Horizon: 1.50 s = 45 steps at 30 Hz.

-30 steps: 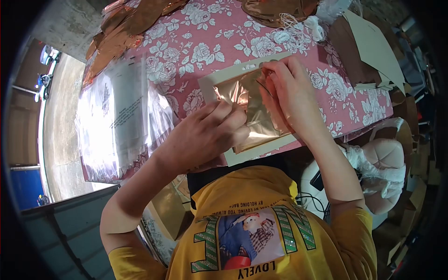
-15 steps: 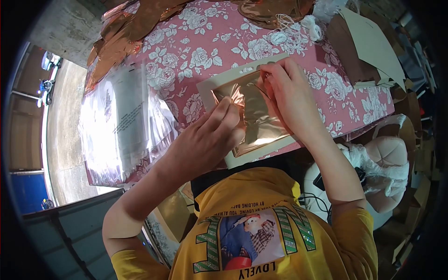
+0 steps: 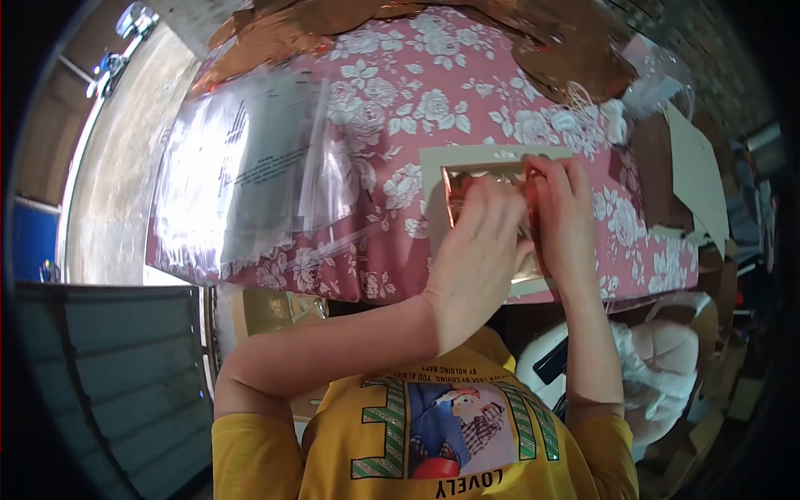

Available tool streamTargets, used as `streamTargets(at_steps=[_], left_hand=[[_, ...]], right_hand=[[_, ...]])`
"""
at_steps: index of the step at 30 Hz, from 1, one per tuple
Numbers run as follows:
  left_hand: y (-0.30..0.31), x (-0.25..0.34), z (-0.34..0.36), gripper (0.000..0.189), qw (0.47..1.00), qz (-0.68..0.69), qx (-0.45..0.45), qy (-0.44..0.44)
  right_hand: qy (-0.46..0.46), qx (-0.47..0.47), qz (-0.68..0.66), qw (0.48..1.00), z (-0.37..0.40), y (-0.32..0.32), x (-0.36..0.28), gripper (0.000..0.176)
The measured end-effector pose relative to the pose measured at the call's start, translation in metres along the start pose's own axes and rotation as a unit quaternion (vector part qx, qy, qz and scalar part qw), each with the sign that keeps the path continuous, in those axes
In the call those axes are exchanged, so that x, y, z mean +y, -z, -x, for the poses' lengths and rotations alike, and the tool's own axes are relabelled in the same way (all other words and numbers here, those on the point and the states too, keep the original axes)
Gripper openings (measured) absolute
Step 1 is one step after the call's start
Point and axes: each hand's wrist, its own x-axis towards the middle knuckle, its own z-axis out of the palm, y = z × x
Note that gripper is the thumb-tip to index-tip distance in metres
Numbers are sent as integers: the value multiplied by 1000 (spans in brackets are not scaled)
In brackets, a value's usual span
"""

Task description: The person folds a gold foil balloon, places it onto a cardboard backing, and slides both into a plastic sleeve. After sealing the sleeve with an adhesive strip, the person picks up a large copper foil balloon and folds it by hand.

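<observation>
While the half-second-earlier view had the left hand [image 3: 479, 250] pinched over the lower left part of the foil [image 3: 525, 268], it now reaches across the middle, its fingers close beside those of the right hand [image 3: 567, 221]. Whether the fingertips touch each other is hard to say. The foil, shiny and copper to gold, lies on the beige card [image 3: 432, 171], which rests on the floral tablecloth [image 3: 404, 112] near the person's edge of the table. The right hand is at the foil's right side, fingers bent by the card's upper right corner. The whole view has swung too, so that the card sits further right and looks straighter.

Most of the foil is hidden under the left hand, with a copper strip showing at its left and a golden patch below. Both hands have their fingers drawn in, but I cannot tell whether either is clamped on the foil. Glare washes out part of the clear plastic bags [image 3: 279, 158] to the left, and the copper foil pieces [image 3: 575, 67] at the top are cut off by the picture's edge.
</observation>
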Motion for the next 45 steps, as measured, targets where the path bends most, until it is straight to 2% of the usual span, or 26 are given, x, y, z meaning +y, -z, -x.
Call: streamTargets(at_steps=[2, 3, 4, 6, 10, 12, 14, 16, 19, 20, 22, 23, 24, 26, 27, 28, 29, 30, 32, 35, 36, 38, 41, 42, 44, 45], left_hand=[[-4, -4, 0, 57, 999, 44, 17, -6], [-4, 0, 0, 61, 997, 37, -61, 20], [-8, -1, 3, 61, 997, 41, -62, 30], [-20, -5, 6, 63, 970, 238, 1, 58], [-18, -11, 8, 73, 940, 334, 30, 65], [-18, -12, 8, 76, 935, 347, 16, 71], [-18, -12, 8, 82, 931, 357, -1, 79], [-14, -14, 6, 83, 931, 354, -30, 82], [-13, -14, 3, 79, 941, 331, -41, 63], [-13, -15, 4, 78, 948, 310, -52, 52], [-14, -15, 5, 75, 953, 300, -31, 43], [-15, -15, 5, 73, 956, 292, -17, 35], [-14, -14, 5, 70, 957, 286, -21, 40], [-14, -13, 5, 69, 960, 278, -11, 38], [-14, -14, 5, 67, 962, 270, -12, 36], [-12, -14, 6, 68, 964, 264, -15, 34], [-11, -14, 6, 70, 966, 256, -17, 32], [-11, -13, 6, 69, 966, 256, -15, 31], [-10, -14, 6, 69, 968, 251, -13, 25], [-9, -14, 5, 70, 971, 235, -24, 16], [-10, -14, 5, 70, 972, 233, -23, 14], [-11, -13, 5, 71, 972, 232, -21, 8], [-11, -14, 4, 70, 974, 228, -7, -5], [-12, -13, 3, 69, 974, 224, -4, -8], [-12, -13, 1, 69, 976, 217, 14, -15], [-10, -13, 0, 69, 977, 214, 10, -16]], right_hand=[[-3, -2, 8, 1000, 0, -4, 3, 31], [-14, 6, 17, 1000, 0, -6, 5, 30], [7, 8, 36, 999, -1, -6, 3, 29], [3, -1, 42, 999, -3, -5, -1, 30], [-4, -13, 69, 997, -1, -3, -3, 28], [-15, -23, 81, 996, -3, -2, -4, 27], [14, -2, 88, 996, -4, -4, -3, 29], [-5, -5, 71, 997, -5, -5, -2, 29], [15, -4, 86, 996, -3, -1, 3, 25], [-33, -11, 20, 999, -3, -1, -4, 25], [-43, -22, -8, 999, -3, 0, -1, 25], [-161, -13, -248, 955, -4, 0, -2, 27], [-158, -5, -248, 956, -5, 2, 1, 27], [15, 5, -17, 1000, -4, 4, 10, 27], [-36, -10, -85, 996, -5, 8, 16, 27], [-116, -8, -240, 964, -7, 12, 23, 28], [-190, -6, -390, 901, -9, 17, 27, 29], [-196, 19, -391, 899, -7, 27, 27, 30], [-122, 76, -278, 950, 2, 38, 30, 29], [-129, 50, -209, 968, 23, 50, 33, 28], [-133, 70, -208, 967, 27, 53, 34, 27], [-108, 59, -58, 991, 48, 66, 23, 30], [-58, 95, 49, 993, 76, 65, 20, 34], [-65, 100, 49, 992, 82, 63, 18, 34], [-34, 100, 128, 986, 90, 60, 14, 44], [-37, 97, 116, 988, 93, 58, 16, 46]])
